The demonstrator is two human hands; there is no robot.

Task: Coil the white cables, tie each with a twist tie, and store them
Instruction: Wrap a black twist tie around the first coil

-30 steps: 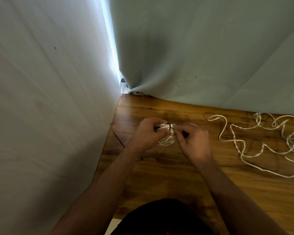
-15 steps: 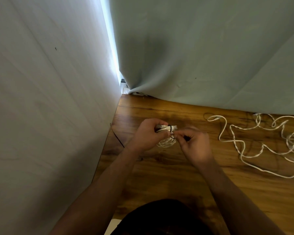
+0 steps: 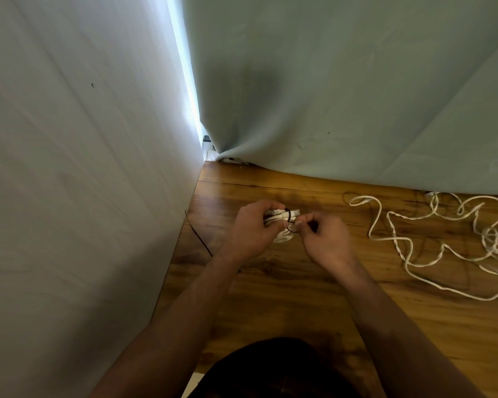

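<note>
Tying is under way: left hand [image 3: 252, 228] clamps the coiled cable [image 3: 281, 222], right hand [image 3: 325, 237] pinches the twist tie [image 3: 290, 218]. Next, I'd guess, more twists to lock it.

- I see the table [image 3: 299, 297] filling the lower middle and right of my view, with a curtain panel [image 3: 84, 196] along its left edge and another curtain [image 3: 357, 96] hanging along its far edge.
- The two curtains meet at the table's far left corner.
- Both hands are above the table near its left side: the left hand [image 3: 249, 229] to the left, the right hand [image 3: 325, 239] just to its right.
- Between them sits the coiled cable [image 3: 279, 218], with a twist tie [image 3: 289, 216] around it.
- A thin wire [image 3: 199, 237] lies on the table left of the left hand, near the left curtain.
- A loose cable [image 3: 431, 248] sprawls on the table well to the right, reaching back to the far curtain.
</note>
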